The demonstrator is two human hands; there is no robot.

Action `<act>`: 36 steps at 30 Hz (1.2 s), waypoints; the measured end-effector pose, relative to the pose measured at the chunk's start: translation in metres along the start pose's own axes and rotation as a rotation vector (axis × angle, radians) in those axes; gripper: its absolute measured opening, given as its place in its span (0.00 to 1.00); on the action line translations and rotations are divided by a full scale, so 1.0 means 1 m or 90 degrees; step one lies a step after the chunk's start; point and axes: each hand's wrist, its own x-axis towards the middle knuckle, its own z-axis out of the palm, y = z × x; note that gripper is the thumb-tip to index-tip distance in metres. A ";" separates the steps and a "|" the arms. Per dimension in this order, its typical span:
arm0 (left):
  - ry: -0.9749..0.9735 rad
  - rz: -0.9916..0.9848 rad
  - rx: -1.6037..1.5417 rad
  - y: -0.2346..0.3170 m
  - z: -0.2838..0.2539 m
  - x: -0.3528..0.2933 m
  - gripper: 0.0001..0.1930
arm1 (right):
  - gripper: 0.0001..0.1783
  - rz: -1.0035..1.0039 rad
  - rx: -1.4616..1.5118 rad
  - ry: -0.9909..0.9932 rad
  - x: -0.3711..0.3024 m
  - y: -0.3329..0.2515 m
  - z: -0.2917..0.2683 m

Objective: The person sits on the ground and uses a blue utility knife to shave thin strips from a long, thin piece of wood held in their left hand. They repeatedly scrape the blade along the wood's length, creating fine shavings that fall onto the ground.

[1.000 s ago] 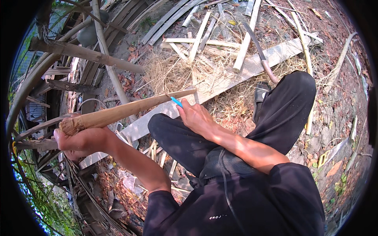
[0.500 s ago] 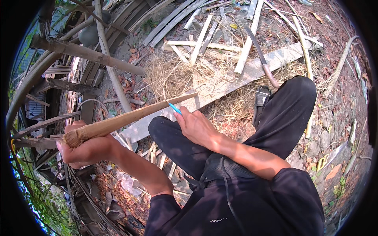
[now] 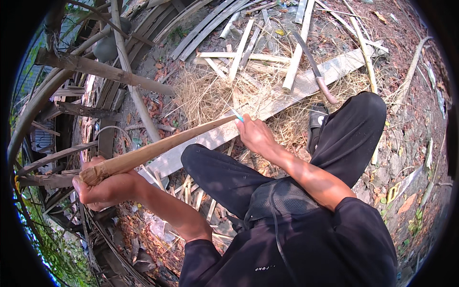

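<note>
My left hand is wrapped round the thick, rough-cut end of a tapered wooden stick. The stick slants up to the right, its thin end over the grey plank. At that thin end my right hand is closed on a slim blue tool. A thin pale tip sticks out of it against the wood; whether it is a blade I cannot tell. A curved machete with a brown handle lies across the plank, beyond my right knee.
Thin wood shavings heap around the plank. Split bamboo strips and a bamboo pole lie at the far side. Poles and a wooden beam stand close on the left. My bent legs flank the near side.
My right hand has slid with the blue tool along the stick, away from my left hand, to its thin end. My left hand keeps its grip, shifting only slightly.
</note>
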 end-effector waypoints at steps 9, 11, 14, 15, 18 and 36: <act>0.079 -0.007 -0.011 0.013 0.019 -0.017 0.16 | 0.23 0.060 -0.194 -0.109 -0.008 0.143 0.051; 0.037 0.026 0.012 0.006 0.005 -0.009 0.16 | 0.23 0.135 -0.080 -0.099 0.005 0.092 0.044; 0.057 0.036 0.063 -0.005 -0.004 0.006 0.17 | 0.23 0.130 0.018 -0.081 0.012 0.019 0.013; 0.051 0.051 0.078 -0.004 -0.002 0.004 0.18 | 0.23 0.089 0.049 -0.106 0.012 -0.002 -0.002; 0.080 0.051 0.068 -0.011 0.004 0.004 0.19 | 0.22 0.025 0.043 -0.093 0.011 -0.006 0.009; -0.071 0.110 -0.033 -0.030 -0.007 0.027 0.20 | 0.21 -0.046 -0.130 -0.001 0.041 0.095 0.082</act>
